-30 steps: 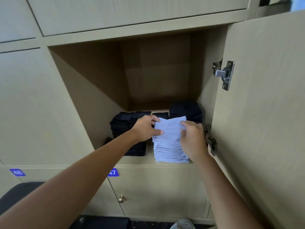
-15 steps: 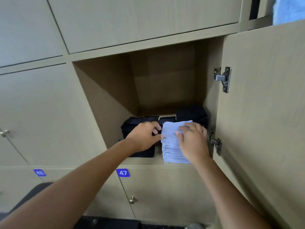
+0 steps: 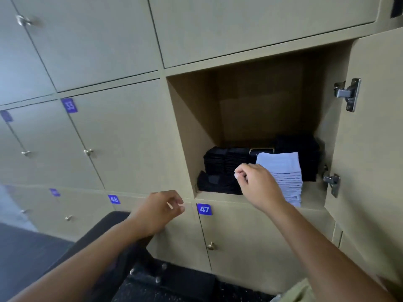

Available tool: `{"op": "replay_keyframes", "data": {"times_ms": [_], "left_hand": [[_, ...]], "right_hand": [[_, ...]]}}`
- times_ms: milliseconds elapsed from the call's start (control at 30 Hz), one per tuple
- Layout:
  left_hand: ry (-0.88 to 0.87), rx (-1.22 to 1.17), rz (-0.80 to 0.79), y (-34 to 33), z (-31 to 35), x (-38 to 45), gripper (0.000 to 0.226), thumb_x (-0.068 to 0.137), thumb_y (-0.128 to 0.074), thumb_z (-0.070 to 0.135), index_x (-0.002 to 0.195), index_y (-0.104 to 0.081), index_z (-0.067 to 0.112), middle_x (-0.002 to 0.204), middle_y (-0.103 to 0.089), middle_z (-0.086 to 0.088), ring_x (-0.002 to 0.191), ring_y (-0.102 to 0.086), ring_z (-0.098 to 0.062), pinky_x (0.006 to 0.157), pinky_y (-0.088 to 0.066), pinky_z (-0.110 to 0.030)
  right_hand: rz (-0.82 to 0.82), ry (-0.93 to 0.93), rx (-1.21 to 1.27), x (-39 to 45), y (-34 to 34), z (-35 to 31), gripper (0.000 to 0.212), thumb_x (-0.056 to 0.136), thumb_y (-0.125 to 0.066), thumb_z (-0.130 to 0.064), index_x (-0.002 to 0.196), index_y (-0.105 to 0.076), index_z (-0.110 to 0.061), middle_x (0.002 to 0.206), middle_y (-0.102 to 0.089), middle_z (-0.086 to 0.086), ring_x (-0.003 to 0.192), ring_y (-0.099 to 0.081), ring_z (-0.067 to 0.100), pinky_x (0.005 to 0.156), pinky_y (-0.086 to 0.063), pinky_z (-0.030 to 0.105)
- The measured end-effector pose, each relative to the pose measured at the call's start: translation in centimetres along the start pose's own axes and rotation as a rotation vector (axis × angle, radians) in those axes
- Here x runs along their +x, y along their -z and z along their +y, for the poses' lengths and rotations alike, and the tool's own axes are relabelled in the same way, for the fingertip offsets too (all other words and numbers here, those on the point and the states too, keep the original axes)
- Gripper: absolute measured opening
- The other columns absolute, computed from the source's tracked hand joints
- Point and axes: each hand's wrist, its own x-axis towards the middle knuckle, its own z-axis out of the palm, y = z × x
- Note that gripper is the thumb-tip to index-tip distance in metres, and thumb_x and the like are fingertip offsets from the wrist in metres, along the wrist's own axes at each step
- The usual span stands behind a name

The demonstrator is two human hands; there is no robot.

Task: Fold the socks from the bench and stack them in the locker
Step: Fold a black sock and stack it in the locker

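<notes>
I had drawn both hands off the stack of light blue socks (image 3: 283, 171), left at the locker's (image 3: 196, 118) front right edge. My right hand (image 3: 257, 184) hung loosely curled and empty before it; my left hand (image 3: 159, 212) had dropped below the sill, empty too. That pair seemed stacked.

So my locker (image 3: 196, 118) and all the doors around it are this flat beige, plain, no pattern. Socks inside: light blue stack (image 3: 283, 171) on the right, black piles (image 3: 222, 162) left and behind it. Number tags (image 3: 204, 209) are bright blue with white digits. Hinges (image 3: 349, 93) are shiny silver, the little knobs (image 3: 210, 246) brassy.
</notes>
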Motion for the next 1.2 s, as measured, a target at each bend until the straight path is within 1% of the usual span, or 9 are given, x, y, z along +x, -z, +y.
{"op": "replay_keyframes", "data": {"times_ms": [100, 200, 300, 467, 600, 767, 967, 1067, 1200], "left_hand": [[0.093, 0.023, 0.019, 1.1, -3.6, -1.7, 0.006, 0.094, -0.069, 0.038, 0.097, -0.068, 0.033, 0.091, -0.068, 0.018, 0.084, -0.063, -0.004, 0.080, -0.051, -0.025], [0.146, 0.048, 0.020, 2.0, -6.9, -2.8, 0.011, 0.094, -0.070, 0.035, 0.101, -0.068, 0.027, 0.094, -0.069, 0.013, 0.083, -0.062, -0.001, 0.070, -0.041, -0.008], [0.219, 0.098, -0.024, 2.1, -11.0, -2.9, 0.016, 0.093, -0.073, 0.033, 0.103, -0.064, 0.025, 0.094, -0.070, 0.008, 0.084, -0.064, -0.008, 0.066, -0.039, -0.007], [0.405, 0.328, -0.286, -0.4, -18.4, -4.2, 0.066, 0.087, -0.076, 0.046, 0.143, -0.048, 0.026, 0.140, -0.047, -0.005, 0.128, -0.050, -0.028, 0.105, -0.044, -0.037], [0.460, 0.338, -0.466, -2.0, -23.6, -5.3, 0.092, 0.081, -0.080, 0.050, 0.155, -0.029, 0.031, 0.151, -0.032, -0.003, 0.139, -0.039, -0.033, 0.115, -0.037, -0.047], [0.395, 0.252, -0.457, -3.5, -26.4, -6.0, 0.068, 0.082, -0.079, 0.049, 0.138, -0.043, 0.037, 0.125, -0.040, 0.007, 0.122, -0.045, -0.023, 0.109, -0.041, -0.045], [0.402, 0.265, -0.401, -3.7, -27.4, -5.8, 0.059, 0.075, -0.081, 0.058, 0.117, -0.051, 0.030, 0.115, -0.045, 0.006, 0.112, -0.048, -0.021, 0.097, -0.045, -0.039], [0.403, 0.300, -0.407, -3.7, -27.2, -5.2, 0.061, 0.076, -0.082, 0.055, 0.120, -0.058, 0.022, 0.118, -0.053, 0.004, 0.114, -0.056, -0.022, 0.097, -0.047, -0.033], [0.405, 0.335, -0.434, -4.1, -26.2, -4.4, 0.056, 0.084, -0.077, 0.050, 0.130, -0.055, 0.026, 0.133, -0.059, 0.007, 0.123, -0.056, -0.019, 0.105, -0.042, -0.038]], "right_hand": [[-0.081, 0.042, 0.026, -0.7, -0.9, -2.2, 0.018, 0.104, -0.048, -0.025, 0.107, -0.065, -0.022, 0.101, -0.063, -0.007, 0.096, -0.056, 0.015, 0.079, -0.049, 0.035], [-0.168, 0.061, 0.053, -1.4, -1.8, -3.6, 0.017, 0.104, -0.049, -0.027, 0.110, -0.064, -0.023, 0.102, -0.064, -0.009, 0.093, -0.058, 0.012, 0.079, -0.053, 0.037], [-0.270, 0.072, 0.062, -2.0, -2.9, -4.5, 0.016, 0.102, -0.052, -0.030, 0.113, -0.062, -0.026, 0.100, -0.064, -0.012, 0.090, -0.059, 0.012, 0.079, -0.054, 0.036], [-0.404, 0.080, 0.100, -2.7, -4.8, -6.3, 0.017, 0.100, -0.056, -0.033, 0.115, -0.061, -0.029, 0.089, -0.060, -0.021, 0.087, -0.059, 0.009, 0.082, -0.052, 0.034], [-0.485, 0.081, 0.152, -2.9, -6.1, -7.4, 0.019, 0.098, -0.059, -0.038, 0.116, -0.061, -0.033, 0.093, -0.065, -0.017, 0.083, -0.058, 0.002, 0.076, -0.048, 0.028], [-0.556, 0.070, 0.137, -2.9, -7.5, -7.5, 0.019, 0.098, -0.059, -0.040, 0.116, -0.062, -0.035, 0.093, -0.066, -0.016, 0.082, -0.059, 0.001, 0.073, -0.045, 0.025], [-0.617, 0.052, 0.117, -2.8, -8.0, -8.5, 0.020, 0.098, -0.060, -0.040, 0.117, -0.062, -0.036, 0.096, -0.065, -0.014, 0.080, -0.058, 0.000, 0.071, -0.043, 0.018], [-0.631, 0.046, 0.106, -2.8, -8.0, -8.9, 0.020, 0.097, -0.060, -0.040, 0.116, -0.062, -0.035, 0.098, -0.065, -0.014, 0.083, -0.059, -0.001, 0.071, -0.042, 0.019], [-0.643, 0.023, 0.099, -2.9, -7.9, -9.1, 0.019, 0.096, -0.061, -0.042, 0.115, -0.064, -0.036, 0.097, -0.066, -0.014, 0.086, -0.060, 0.001, 0.079, -0.047, 0.023]]}}
